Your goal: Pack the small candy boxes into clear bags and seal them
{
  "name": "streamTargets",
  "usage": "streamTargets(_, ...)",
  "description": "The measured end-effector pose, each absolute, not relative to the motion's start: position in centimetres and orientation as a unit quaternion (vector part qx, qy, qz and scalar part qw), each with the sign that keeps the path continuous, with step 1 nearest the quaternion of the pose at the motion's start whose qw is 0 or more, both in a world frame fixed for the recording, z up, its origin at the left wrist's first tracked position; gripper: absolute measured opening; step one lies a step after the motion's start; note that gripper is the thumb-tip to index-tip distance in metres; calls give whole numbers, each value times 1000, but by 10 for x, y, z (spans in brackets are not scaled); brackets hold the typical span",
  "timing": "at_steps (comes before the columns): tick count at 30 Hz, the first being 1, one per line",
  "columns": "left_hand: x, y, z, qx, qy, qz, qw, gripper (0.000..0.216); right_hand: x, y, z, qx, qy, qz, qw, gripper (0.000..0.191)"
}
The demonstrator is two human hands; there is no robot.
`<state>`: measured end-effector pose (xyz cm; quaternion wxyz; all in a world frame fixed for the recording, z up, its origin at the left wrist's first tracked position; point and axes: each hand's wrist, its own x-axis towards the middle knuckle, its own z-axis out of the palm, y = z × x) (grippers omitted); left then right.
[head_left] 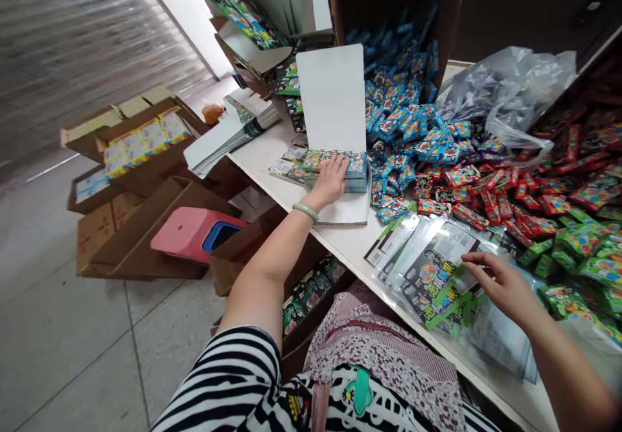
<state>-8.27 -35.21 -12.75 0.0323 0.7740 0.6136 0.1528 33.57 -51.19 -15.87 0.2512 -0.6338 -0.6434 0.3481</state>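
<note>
My left hand [331, 178], with a bangle at its wrist, lies with fingers outstretched on top of a row of stacked colourful candy packets [356, 179]. The packets sit on the base of an opened white carton [335, 98], whose tall white panel stands upright behind them. Over on the right, my right hand [500, 283] hovers at or just above printed clear plastic bags [435, 270]. Its thumb and fingers are apart, and nothing shows between them. Whether the fingertips touch the top bag I cannot tell.
Loose blue candy boxes [403, 127], red candy boxes [500, 189] and green candy boxes [587, 247] pile up on the right. A crumpled clear bag [515, 95] lies on them. Folded cards [233, 137] overhang the table's left edge. Cartons [146, 225] and a pink stool [187, 231] stand lower left.
</note>
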Motion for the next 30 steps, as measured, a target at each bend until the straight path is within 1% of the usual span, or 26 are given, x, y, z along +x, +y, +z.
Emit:
streamTargets(2, -65, -373, -132, 768, 616, 171, 43, 68, 345, -503, -167, -629, -684, 282, 237, 45)
streamTargets(3, -51, -387, -137, 766, 612, 193, 47, 65, 348, -497, -172, -621, -711, 236, 231, 51)
streamTargets(5, -13, -423, -149, 809, 542, 206, 101, 59, 348, -486, -184, -599, -760, 150, 204, 69)
streamTargets(6, 9, -442, -157, 841, 486, 186, 145, 63, 345, -481, -190, -588, -779, 118, 181, 78)
streamTargets(8, 50, -478, -173, 872, 422, 130, 212, 83, 337, -475, -201, -576, -803, 83, 128, 88)
streamTargets(10, 81, -502, -185, 862, 430, 77, 257, 102, 328, -473, -208, -567, -816, 62, 91, 88)
streamTargets(12, 95, -511, -191, 845, 446, 43, 292, 111, 321, -475, -208, -561, -823, 44, 73, 82)
streamTargets(16, 94, -507, -190, 828, 453, 41, 329, 111, 310, -483, -192, -562, -825, 37, 50, 70)
streamTargets(18, 93, -505, -191, 819, 462, 50, 336, 112, 304, -489, -181, -564, -823, 61, 35, 59)
streamTargets(20, 93, -504, -194, 809, 480, 58, 335, 118, 298, -490, -172, -569, -815, 107, 19, 54)
streamTargets(22, 95, -503, -198, 805, 488, 65, 331, 121, 297, -486, -166, -572, -806, 149, 24, 56)
streamTargets(24, 96, -503, -199, 808, 486, 68, 326, 120, 300, -477, -161, -610, -779, 142, 32, 71)
streamTargets(26, 96, -502, -199, 813, 483, 64, 321, 119, 308, -467, -158, -648, -750, 132, 19, 83)
streamTargets(28, 96, -501, -197, 814, 484, 55, 318, 118, 313, -458, -157, -655, -743, 140, -4, 83)
streamTargets(30, 96, -500, -196, 814, 484, 55, 318, 117, 314, -451, -156, -639, -755, 144, -16, 73)
